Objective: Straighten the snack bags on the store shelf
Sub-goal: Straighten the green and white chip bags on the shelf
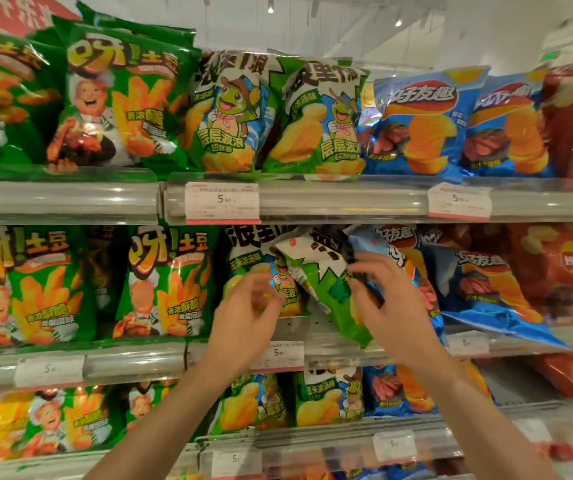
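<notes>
the tilted green-and-white snack bag (326, 292) is leaning on the middle shelf (312, 327), its top edge tipped up and to the left and its bottom corner poking out over the shelf's front rail to the right, so its long axis is running diagonally instead of straight up. it is lying across the upright green bag (264, 271) just to its left and crowding the slumped blue bag (486, 292) to its right.

the right hand (392, 299) is reaching in at the tilted bag's right edge, fingers curled toward the crinkled top; it looks to be pinching the film, though blur is making the contact hard to confirm. the left hand (247, 313) is hovering just left of the tilted bag, fingers loosely bent and holding nothing, in front of the upright green bag.

judging from this, the step in hand is standing the tilted bag upright. doing it well probably means gripping near the top seam, swinging the bottom back behind the rail, and steadying the neighbour with the left hand so it isn't toppling. the blue bag right of the tilted bag will likely need squaring afterwards.
</notes>
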A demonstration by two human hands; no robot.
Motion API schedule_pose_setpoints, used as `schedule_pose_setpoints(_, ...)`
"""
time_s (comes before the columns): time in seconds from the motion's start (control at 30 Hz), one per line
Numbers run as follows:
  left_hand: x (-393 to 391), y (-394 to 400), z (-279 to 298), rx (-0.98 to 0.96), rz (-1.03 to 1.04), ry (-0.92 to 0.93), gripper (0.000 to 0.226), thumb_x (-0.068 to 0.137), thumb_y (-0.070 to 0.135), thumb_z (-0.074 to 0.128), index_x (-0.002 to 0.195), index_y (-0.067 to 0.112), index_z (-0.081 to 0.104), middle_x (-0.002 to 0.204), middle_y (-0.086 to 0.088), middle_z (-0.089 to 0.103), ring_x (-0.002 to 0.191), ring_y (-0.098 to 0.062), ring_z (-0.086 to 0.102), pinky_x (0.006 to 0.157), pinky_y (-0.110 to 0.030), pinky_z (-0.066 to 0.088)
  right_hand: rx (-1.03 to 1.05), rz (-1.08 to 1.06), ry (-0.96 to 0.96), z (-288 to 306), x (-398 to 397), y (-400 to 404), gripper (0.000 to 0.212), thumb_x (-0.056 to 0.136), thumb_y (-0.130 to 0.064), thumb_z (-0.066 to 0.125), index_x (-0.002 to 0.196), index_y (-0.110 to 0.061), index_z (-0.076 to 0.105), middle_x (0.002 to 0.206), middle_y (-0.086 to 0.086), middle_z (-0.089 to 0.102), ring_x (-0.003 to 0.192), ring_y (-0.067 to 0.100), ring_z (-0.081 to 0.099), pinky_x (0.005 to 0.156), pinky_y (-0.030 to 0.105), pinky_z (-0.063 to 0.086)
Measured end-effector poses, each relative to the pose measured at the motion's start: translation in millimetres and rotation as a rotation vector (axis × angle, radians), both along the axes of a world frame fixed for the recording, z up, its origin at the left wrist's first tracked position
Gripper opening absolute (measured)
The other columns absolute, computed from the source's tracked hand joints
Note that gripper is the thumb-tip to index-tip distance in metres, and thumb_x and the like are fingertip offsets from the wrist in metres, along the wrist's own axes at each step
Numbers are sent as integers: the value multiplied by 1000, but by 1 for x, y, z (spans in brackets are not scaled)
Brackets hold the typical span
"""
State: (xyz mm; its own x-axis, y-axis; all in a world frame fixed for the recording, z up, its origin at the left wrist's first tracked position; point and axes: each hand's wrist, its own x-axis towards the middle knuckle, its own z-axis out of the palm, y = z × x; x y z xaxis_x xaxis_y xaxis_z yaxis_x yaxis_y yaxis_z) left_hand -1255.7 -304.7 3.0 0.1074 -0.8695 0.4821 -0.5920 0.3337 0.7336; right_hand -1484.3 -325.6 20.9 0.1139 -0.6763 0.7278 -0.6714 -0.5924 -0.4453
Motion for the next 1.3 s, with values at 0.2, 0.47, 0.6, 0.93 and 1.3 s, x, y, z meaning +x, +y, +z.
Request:
schedule_pose_setpoints(0.2, -62, -7, 1, 201, -107, 103, 85, 90, 56, 62, 155, 31, 13, 121, 25, 52, 85, 6, 65, 84, -27, 53, 7, -166, 98, 5, -56, -24, 40, 90, -29, 67, 127, -17, 58, 130, 3, 54, 123, 21, 47, 99, 24, 34)
schedule_pose_setpoints(0.47, -107, -22, -6, 153, 27, 315, 119, 58, 84, 70, 149, 51, 1, 158, 4, 33, 140, -20, 42, 112, -49, 41, 447, -60, 260, 8, -96, -55, 85, 86, -59, 63, 154, -32, 19, 135, -6, 44, 85, 9, 58, 81, 32, 46)
schedule_pose_setpoints(0.6, -114, -24, -7, 128, 78, 300, 117, 68, 63, 78, 155, 39, 3, 160, -1, 25, 143, -23, 36, 113, -47, 38, 394, -49, 193, -2, -94, -58, 73, 88, -52, 64, 149, -32, 28, 80, -13, 39, 56, 5, 46, 54, 19, 31)
schedule_pose_setpoints(0.93, -89, -22, -6, 50, -2, 438, 98, 84, 32, 78, 155, 40, 12, 145, 16, 42, 134, -8, 44, 113, -35, 38, 219, -267, 6, -15, -90, -63, 57, 90, -47, 62, 130, -10, 45, 99, 7, 56, 92, 31, 56, 72, 40, 47)
schedule_pose_setpoints(1.3, -44, -12, -1, 55, -49, 286, 68, 90, 31, 71, 146, 49, 36, 131, 30, 41, 120, 0, 46, 104, -35, 46, 265, -566, 118, -19, -61, -79, 93, 78, -66, 67, 141, -6, 36, 132, 23, 48, 126, 44, 45, 98, 58, 42)
